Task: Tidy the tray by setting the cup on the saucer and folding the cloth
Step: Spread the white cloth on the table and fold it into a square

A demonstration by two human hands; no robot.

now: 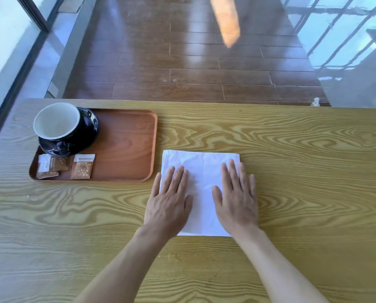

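A white cloth (201, 171) lies flat as a folded rectangle on the wooden table, just right of the tray. My left hand (168, 201) presses palm-down on its left part, fingers spread. My right hand (237, 197) lies flat on its right part in the same way. On the brown tray (126, 149), at its far left corner, a black cup (57, 121) with a white inside stands on a black saucer (88, 136).
Three brown and white sugar packets (82, 166) lie on the tray's near left part. The yellowish wood-grain table (292, 149) reaches to the frame's right and near sides. Beyond its far edge is a dark wooden floor, with glass walls left and right.
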